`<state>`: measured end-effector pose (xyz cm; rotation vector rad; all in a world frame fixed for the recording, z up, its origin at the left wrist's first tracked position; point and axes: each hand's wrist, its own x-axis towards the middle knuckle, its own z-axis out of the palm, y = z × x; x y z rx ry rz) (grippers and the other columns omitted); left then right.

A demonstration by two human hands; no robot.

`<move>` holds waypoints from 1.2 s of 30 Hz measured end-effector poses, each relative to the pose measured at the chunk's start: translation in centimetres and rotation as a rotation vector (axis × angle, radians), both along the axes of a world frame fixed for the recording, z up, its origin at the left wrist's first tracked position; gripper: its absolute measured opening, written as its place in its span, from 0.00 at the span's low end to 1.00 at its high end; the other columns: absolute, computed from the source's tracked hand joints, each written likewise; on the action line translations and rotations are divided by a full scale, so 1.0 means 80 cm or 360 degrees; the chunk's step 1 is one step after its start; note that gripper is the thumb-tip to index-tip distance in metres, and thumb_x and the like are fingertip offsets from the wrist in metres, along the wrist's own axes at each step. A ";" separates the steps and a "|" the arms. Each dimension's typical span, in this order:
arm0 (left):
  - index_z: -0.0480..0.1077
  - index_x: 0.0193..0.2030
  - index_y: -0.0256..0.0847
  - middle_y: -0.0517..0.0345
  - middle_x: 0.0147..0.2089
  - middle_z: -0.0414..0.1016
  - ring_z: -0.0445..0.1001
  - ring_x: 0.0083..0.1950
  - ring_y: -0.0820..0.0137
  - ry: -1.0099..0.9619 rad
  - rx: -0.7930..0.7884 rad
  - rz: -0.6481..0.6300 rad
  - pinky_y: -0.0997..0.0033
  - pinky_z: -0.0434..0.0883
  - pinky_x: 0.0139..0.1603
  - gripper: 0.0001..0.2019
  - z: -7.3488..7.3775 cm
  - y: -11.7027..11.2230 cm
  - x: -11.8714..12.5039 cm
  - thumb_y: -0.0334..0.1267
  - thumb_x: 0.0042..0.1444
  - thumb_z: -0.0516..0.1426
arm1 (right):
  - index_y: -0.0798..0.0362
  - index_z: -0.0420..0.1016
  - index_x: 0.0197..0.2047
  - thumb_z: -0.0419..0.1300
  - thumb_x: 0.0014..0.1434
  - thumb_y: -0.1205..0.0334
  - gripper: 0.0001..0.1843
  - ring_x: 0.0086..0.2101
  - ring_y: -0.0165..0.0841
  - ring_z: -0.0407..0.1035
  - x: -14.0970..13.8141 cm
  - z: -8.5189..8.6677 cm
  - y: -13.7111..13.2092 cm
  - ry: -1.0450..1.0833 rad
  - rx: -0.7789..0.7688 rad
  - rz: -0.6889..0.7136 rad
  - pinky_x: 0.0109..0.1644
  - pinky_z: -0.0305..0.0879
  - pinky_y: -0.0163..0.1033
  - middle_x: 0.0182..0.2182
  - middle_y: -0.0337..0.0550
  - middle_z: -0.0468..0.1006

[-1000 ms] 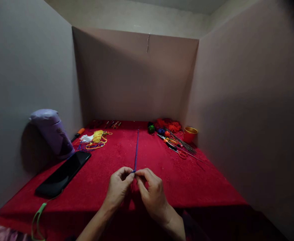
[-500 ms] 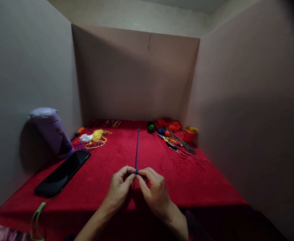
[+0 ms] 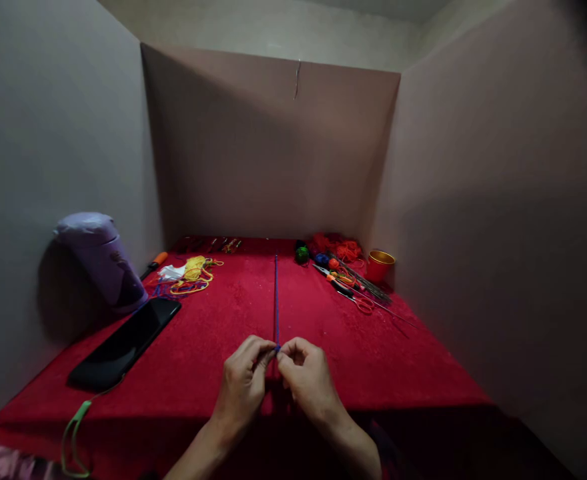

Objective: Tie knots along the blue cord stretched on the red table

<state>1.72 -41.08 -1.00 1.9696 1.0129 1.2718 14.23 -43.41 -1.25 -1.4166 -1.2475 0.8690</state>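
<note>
One phone [image 3: 126,343] lies left of the left hand [image 3: 241,377], which pinches the near end of the cord [image 3: 277,300]; this runs straight ahead. The right hand [image 3: 309,380] pinches alongside. Even tension and small, close movements should serve best.

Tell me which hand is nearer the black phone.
Left. The left hand is to the right of the black phone, across a stretch of red cloth; the right hand is farther off, beyond the left one.
</note>
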 end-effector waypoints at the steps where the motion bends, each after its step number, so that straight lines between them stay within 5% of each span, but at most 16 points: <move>1: 0.71 0.34 0.39 0.56 0.33 0.72 0.71 0.35 0.72 -0.0013 -0.0075 -0.0003 0.74 0.67 0.36 0.08 0.000 -0.002 0.001 0.36 0.57 0.51 | 0.54 0.65 0.24 0.53 0.51 0.64 0.06 0.16 0.25 0.58 0.001 -0.003 0.001 0.0109 -0.0054 0.0013 0.20 0.53 0.30 0.14 0.33 0.65; 7: 0.70 0.34 0.38 0.59 0.27 0.72 0.71 0.27 0.73 -0.0245 -0.0694 -0.0036 0.76 0.67 0.27 0.11 0.006 -0.010 0.005 0.45 0.53 0.55 | 0.54 0.62 0.22 0.53 0.48 0.65 0.05 0.14 0.22 0.54 0.001 -0.012 -0.003 0.0324 -0.0124 0.0088 0.17 0.49 0.28 0.12 0.30 0.61; 10: 0.66 0.27 0.37 0.67 0.14 0.61 0.58 0.12 0.78 -0.0343 -0.1127 -0.0119 0.79 0.55 0.12 0.18 0.012 -0.006 0.011 0.53 0.49 0.54 | 0.54 0.62 0.21 0.53 0.47 0.65 0.05 0.14 0.22 0.53 -0.002 -0.010 -0.006 0.0329 -0.0129 0.0105 0.18 0.49 0.28 0.13 0.30 0.61; 13: 0.62 0.21 0.38 0.71 0.11 0.54 0.51 0.10 0.82 -0.0483 -0.1335 -0.0171 0.81 0.48 0.11 0.19 0.018 0.002 0.018 0.54 0.42 0.58 | 0.54 0.62 0.21 0.54 0.46 0.65 0.06 0.15 0.22 0.53 -0.004 -0.007 -0.009 0.0314 -0.0126 0.0086 0.18 0.48 0.28 0.13 0.31 0.61; 23: 0.61 0.19 0.38 0.70 0.11 0.56 0.52 0.12 0.83 -0.0618 -0.1299 -0.0020 0.82 0.51 0.12 0.12 0.016 0.007 0.022 0.43 0.39 0.59 | 0.55 0.64 0.19 0.52 0.43 0.67 0.04 0.17 0.23 0.54 -0.001 -0.003 -0.015 0.0168 -0.0101 0.0094 0.19 0.49 0.28 0.14 0.32 0.62; 36: 0.63 0.22 0.37 0.68 0.11 0.58 0.53 0.10 0.82 -0.0527 -0.1321 -0.0157 0.81 0.47 0.10 0.20 0.022 -0.014 0.014 0.55 0.42 0.58 | 0.55 0.64 0.23 0.57 0.50 0.59 0.10 0.14 0.21 0.54 -0.003 0.006 -0.024 0.0589 -0.0172 0.0118 0.18 0.49 0.28 0.13 0.31 0.63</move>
